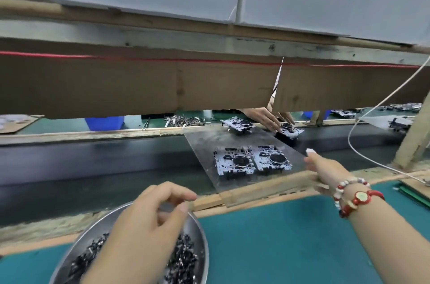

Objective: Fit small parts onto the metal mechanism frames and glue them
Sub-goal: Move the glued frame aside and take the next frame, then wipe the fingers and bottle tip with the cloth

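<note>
Covering much of the bowl (200, 232), the left hand (142, 232) hides small parts (183, 258).

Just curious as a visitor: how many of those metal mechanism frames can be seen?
4 clear ones: two side by side on the clear sheet, one at its far edge, one under another person's hand. Blurry ones far right may add more.

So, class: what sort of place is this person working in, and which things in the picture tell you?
Most likely a factory assembly line. A dark conveyor belt carries metal mechanism frames on a plate, a metal bowl of small parts sits at the bench, and another worker's hand reaches in opposite.
</note>
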{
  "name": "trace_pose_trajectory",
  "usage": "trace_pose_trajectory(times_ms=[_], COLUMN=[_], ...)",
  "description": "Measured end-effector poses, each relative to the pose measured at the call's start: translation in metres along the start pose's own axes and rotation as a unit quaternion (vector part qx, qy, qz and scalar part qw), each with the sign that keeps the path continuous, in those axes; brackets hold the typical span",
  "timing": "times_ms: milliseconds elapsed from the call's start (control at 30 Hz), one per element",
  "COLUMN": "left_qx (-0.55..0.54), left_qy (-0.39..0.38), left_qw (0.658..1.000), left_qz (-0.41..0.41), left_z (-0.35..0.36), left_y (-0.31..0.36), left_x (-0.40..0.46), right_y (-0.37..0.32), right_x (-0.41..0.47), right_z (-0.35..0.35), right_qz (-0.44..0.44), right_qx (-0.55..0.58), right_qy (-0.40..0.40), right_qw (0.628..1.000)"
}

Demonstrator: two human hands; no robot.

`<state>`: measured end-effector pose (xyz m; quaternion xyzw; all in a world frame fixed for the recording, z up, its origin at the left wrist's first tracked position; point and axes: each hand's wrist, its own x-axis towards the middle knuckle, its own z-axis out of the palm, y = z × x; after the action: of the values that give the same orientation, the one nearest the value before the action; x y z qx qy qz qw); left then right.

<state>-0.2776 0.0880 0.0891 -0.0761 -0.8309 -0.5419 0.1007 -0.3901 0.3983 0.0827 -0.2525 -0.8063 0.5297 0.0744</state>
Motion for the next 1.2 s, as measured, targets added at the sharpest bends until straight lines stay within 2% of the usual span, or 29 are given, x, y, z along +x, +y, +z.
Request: trace_pose_trajectory(times_ms=[100,233,333,433,567,667,733,900,967,1033,1067,1133,1200], left_qx=[0.023,0.073,0.121,0.229,0.352,0.384,0.384,0.264,0.156,0.018,-0.073,-0.252,-0.357], left_qy=[0.06,0.1,0.12,0.057,-0.042,-0.036,-0.039,-0.074,-0.061,-0.032,-0.015,0.011,0.033], left_qw=[0.998,0.992,0.985,0.968,0.921,0.903,0.905,0.948,0.971,0.979,0.972,0.931,0.886], left_qz=[0.013,0.015,-0.02,-0.09,-0.165,-0.189,-0.181,-0.159,-0.171,-0.202,-0.222,-0.263,-0.295], left_z=[-0.024,-0.047,-0.061,-0.065,-0.051,-0.04,-0.036,-0.041,-0.049,-0.055,-0.058,-0.06,-0.061], left_y=[0.003,0.005,-0.001,-0.019,-0.05,-0.054,-0.055,-0.049,-0.047,-0.046,-0.045,-0.046,-0.055], left_x=[-0.031,-0.082,-0.119,-0.148,-0.16,-0.158,-0.156,-0.161,-0.169,-0.178,-0.182,-0.185,-0.184], right_y=[0.005,0.019,0.024,0.025,0.028,0.034,0.038,0.046,0.048,0.048,0.048,0.048,0.047], right_x=[-0.057,-0.138,-0.194,-0.245,-0.305,-0.342,-0.359,-0.37,-0.365,-0.361,-0.359,-0.356,-0.355], right_z=[-0.016,-0.038,-0.051,-0.06,-0.048,-0.019,0.004,0.057,0.073,0.086,0.093,0.104,0.113], right_qz=[0.038,0.038,0.026,0.019,0.031,0.062,0.076,0.048,0.042,0.048,0.055,0.08,0.109], right_qx=[0.155,0.221,0.241,0.268,0.284,0.288,0.282,0.287,0.314,0.354,0.375,0.414,0.45], right_qy=[-0.089,-0.177,-0.237,-0.299,-0.365,-0.417,-0.439,-0.433,-0.418,-0.415,-0.417,-0.425,-0.429], right_qw=[0.983,0.958,0.941,0.916,0.886,0.86,0.85,0.854,0.851,0.837,0.826,0.801,0.776])
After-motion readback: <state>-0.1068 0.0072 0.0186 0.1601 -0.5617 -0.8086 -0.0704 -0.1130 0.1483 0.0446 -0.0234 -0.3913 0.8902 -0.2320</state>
